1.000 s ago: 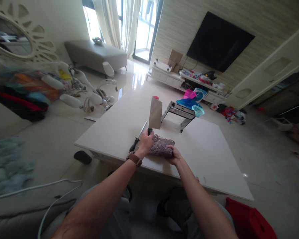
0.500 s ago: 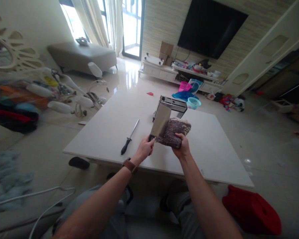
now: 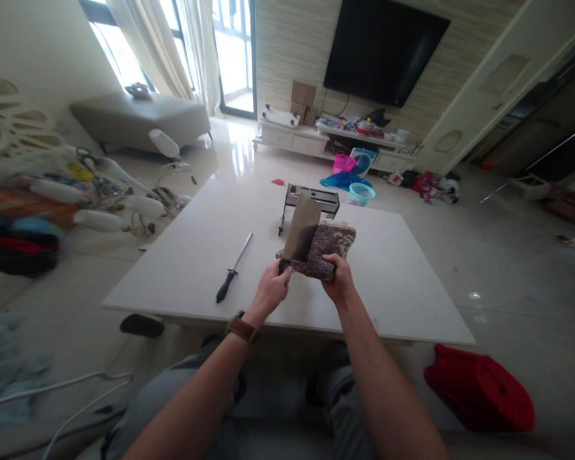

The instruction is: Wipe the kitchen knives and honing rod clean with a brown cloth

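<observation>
My left hand (image 3: 272, 285) is wrapped round the black handle of a cleaver (image 3: 303, 229), whose wide blade points up and away. In my right hand (image 3: 339, 278) is a folded brown-and-cream cloth (image 3: 329, 250) with a shaggy pile, gripped with the thumb on top. Part of the cloth lies behind the blade and handle, against the cleaver. Both are held above the white table (image 3: 393, 281). Left of my left hand lies a sharpening steel (image 3: 234, 268) with a black handle. Beyond the blade stands a metal frame-like device (image 3: 314, 197), partly hidden by the cleaver.
A small red piece (image 3: 278, 182) lies near the table's far edge. On the floor beyond are a light-blue basket (image 3: 361, 193) and a pink basket (image 3: 344, 163). A red stool-like object (image 3: 479, 390) stands at the near right. Lamp parts (image 3: 144, 204) crowd the left side.
The cleaver has shifted slightly against the cloth, with more cloth showing left of its handle. My view has turned a little to the right. Both hands keep their grip.
</observation>
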`<state>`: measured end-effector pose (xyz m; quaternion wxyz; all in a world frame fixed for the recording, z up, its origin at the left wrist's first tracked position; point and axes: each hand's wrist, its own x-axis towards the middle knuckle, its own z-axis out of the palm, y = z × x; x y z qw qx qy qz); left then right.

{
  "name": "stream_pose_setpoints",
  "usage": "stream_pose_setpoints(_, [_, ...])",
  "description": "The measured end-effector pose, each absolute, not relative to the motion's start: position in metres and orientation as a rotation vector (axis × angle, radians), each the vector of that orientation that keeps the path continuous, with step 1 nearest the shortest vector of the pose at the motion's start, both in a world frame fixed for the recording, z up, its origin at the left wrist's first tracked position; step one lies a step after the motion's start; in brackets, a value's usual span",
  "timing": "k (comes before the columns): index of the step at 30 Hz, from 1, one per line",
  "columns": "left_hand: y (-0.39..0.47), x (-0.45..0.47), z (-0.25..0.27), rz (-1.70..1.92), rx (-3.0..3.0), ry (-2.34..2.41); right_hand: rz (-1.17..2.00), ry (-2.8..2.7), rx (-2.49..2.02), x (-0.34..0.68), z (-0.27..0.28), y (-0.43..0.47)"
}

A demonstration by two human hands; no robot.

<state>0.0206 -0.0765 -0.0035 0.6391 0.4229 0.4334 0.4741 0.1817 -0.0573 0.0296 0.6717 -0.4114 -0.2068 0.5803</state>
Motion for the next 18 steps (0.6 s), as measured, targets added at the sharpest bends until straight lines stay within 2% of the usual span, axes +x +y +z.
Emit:
stream_pose_setpoints(6, [-0.075,0.019,0.014,1.093,0.923,0.93,1.336,-0.374,-0.902,0.203,0.035,-0.055])
stream_pose_setpoints(14, [-0.069,0.029,0.006,1.01,0.959,0.93,1.267,-0.443,-0.835,0.19,0.034,-0.061])
stream_pose_setpoints(18, [-0.068,0.025,0.004,1.014,0.921,0.925,1.336,-0.479,-0.749,0.191,0.04,-0.059])
